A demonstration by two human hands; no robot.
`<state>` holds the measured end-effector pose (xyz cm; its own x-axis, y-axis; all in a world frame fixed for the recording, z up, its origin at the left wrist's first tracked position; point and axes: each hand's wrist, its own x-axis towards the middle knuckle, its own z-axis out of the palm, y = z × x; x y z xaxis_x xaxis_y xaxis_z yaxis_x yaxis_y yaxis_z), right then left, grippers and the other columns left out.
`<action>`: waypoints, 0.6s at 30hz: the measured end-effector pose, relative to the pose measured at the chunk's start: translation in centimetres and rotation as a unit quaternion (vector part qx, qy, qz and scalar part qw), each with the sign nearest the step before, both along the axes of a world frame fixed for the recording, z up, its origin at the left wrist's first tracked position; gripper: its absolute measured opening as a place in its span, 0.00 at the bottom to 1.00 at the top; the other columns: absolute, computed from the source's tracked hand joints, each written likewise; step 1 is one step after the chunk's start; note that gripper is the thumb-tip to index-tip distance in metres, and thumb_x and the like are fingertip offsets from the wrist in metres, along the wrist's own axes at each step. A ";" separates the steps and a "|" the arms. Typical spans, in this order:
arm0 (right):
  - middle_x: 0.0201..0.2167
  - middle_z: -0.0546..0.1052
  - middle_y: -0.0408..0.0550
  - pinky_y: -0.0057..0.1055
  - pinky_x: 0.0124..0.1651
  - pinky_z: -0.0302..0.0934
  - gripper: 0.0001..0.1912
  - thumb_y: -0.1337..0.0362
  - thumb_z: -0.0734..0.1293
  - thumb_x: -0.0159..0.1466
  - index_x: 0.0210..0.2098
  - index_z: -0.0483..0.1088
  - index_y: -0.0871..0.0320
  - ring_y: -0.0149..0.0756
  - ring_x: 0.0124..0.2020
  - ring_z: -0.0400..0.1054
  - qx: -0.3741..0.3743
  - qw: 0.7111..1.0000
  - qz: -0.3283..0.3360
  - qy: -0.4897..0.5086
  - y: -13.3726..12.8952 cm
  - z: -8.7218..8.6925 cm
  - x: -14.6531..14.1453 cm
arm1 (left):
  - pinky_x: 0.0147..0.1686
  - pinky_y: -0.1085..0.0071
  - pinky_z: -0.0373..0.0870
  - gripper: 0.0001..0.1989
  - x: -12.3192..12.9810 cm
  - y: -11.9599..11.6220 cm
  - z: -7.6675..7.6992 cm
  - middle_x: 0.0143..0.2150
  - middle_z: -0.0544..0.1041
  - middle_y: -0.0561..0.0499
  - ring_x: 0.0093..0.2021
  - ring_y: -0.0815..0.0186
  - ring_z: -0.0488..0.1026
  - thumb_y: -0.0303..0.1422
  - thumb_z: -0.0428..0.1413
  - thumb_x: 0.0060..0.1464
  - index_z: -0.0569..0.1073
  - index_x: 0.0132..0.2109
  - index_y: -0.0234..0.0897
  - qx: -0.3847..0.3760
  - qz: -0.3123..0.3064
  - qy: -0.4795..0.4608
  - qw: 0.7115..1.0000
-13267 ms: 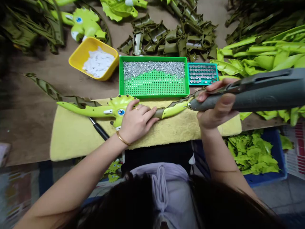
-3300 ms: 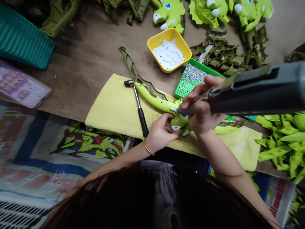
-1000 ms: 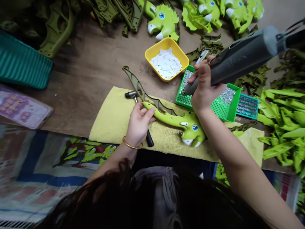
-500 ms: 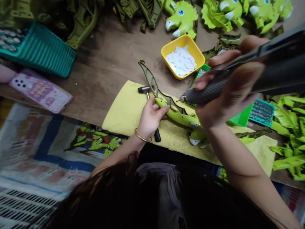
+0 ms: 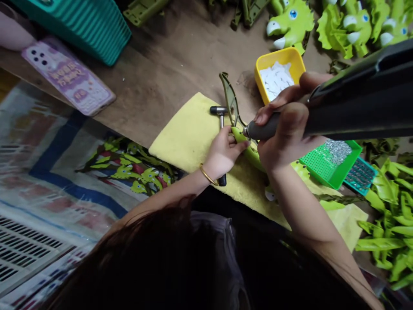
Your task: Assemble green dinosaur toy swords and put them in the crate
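My left hand (image 5: 223,153) pinches the end of a light green plastic dinosaur toy part (image 5: 254,159), which lies over the yellow cloth (image 5: 183,129). An olive-green curved plastic piece (image 5: 231,95) sticks out beyond that end. My right hand (image 5: 285,133) is wrapped round a dark electric screwdriver (image 5: 358,99). Its tip meets the green part close to my left fingertips. Much of the toy part is hidden behind my right hand and wrist. A small hammer (image 5: 222,115) lies on the cloth, its handle passing under my left hand.
A yellow bowl (image 5: 258,79) of white pieces stands behind the screwdriver. A green tray (image 5: 337,183) of screws is at right, beside a heap of green parts (image 5: 392,224). A teal basket (image 5: 109,38) and a phone (image 5: 69,79) lie left. Dinosaur heads (image 5: 292,26) sit at the back.
My right hand has brought the screwdriver down and left, so its tip now meets the green part. My left hand keeps its pinch. The whole view has shifted.
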<state>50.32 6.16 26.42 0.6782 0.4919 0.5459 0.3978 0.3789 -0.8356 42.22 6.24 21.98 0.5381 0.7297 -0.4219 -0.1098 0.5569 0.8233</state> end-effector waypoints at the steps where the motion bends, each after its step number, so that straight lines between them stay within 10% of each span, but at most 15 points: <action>1: 0.29 0.64 0.40 0.39 0.36 0.75 0.27 0.32 0.63 0.54 0.41 0.63 0.43 0.35 0.33 0.74 -0.019 1.000 0.001 0.005 0.0 -0.1 -0.1 | 0.37 0.71 0.74 0.16 0.1 0.0 -0.1 0.31 0.78 0.54 0.33 0.67 0.78 0.22 0.63 0.48 0.64 0.40 0.36 0.003 -0.001 0.000 1.000; 6: 0.26 0.67 0.37 0.34 0.31 0.72 0.27 0.36 0.68 0.52 0.40 0.65 0.47 0.28 0.22 0.67 0.013 0.998 -0.008 0.058 -0.5 0.8 -0.9 | 0.42 0.66 0.74 0.16 -0.7 0.1 -0.6 0.38 0.79 0.47 0.40 0.62 0.79 0.28 0.61 0.52 0.64 0.44 0.35 0.058 -0.037 0.021 0.997; 9: 0.30 0.70 0.37 0.24 0.23 0.65 0.22 0.41 0.62 0.61 0.44 0.64 0.50 0.21 0.19 0.64 0.038 0.997 -0.028 0.061 -1.5 3.0 0.8 | 0.53 0.59 0.70 0.24 -1.9 -0.3 0.6 0.56 0.73 0.38 0.55 0.55 0.73 0.30 0.60 0.52 0.62 0.55 0.35 0.266 -0.030 0.132 0.954; 13: 0.34 0.69 0.40 0.25 0.25 0.62 0.17 0.47 0.54 0.67 0.44 0.60 0.53 0.22 0.23 0.68 0.031 0.988 -0.148 0.010 -4.8 4.8 7.0 | 0.65 0.49 0.52 0.33 -1.2 -1.2 3.0 0.66 0.62 0.35 0.67 0.45 0.55 0.29 0.60 0.51 0.61 0.63 0.32 0.615 -0.210 0.226 0.726; 16: 0.34 0.69 0.43 0.28 0.27 0.64 0.20 0.45 0.58 0.65 0.41 0.59 0.55 0.25 0.23 0.68 -0.033 0.962 -0.271 -0.021 -8.1 4.1 11.7 | 0.64 0.49 0.53 0.28 1.7 -2.1 3.6 0.58 0.70 0.34 0.63 0.45 0.61 0.30 0.58 0.53 0.65 0.60 0.26 0.707 -0.393 0.209 0.550; 18: 0.33 0.70 0.43 0.29 0.29 0.66 0.19 0.46 0.60 0.65 0.40 0.58 0.56 0.25 0.24 0.67 -0.067 0.944 -0.321 -0.028 -10.1 3.2 13.9 | 0.60 0.52 0.57 0.27 3.6 -2.3 3.5 0.53 0.73 0.33 0.59 0.45 0.65 0.34 0.59 0.54 0.68 0.58 0.24 0.717 -0.445 0.216 0.491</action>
<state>64.23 -3.95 29.64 0.8322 0.0565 0.5516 0.5543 -0.0640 -0.8298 45.82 3.92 25.52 0.9995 0.0008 -0.0320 0.0097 -0.9607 0.2775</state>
